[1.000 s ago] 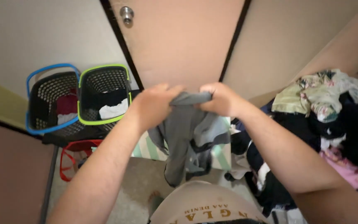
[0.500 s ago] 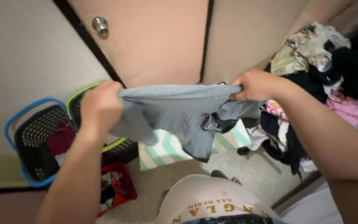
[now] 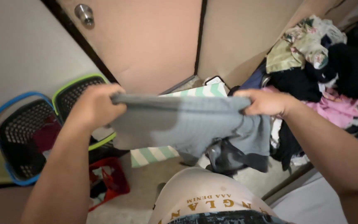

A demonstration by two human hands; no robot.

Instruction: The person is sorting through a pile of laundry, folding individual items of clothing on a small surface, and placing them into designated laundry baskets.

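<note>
Lowered a little, both hands — left [image 3: 94, 103], right [image 3: 264, 102] — pinch the grey garment [image 3: 187, 124], its lower folds bunched, unreadable.

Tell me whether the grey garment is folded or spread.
Spread: left hand and right hand stretch the grey garment wide.

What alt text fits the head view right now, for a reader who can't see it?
Both hands, left and right, hold a grey garment stretched flat by its top edge. Three baskets stand at the left below a door; a clothes pile lies at the right.
</note>
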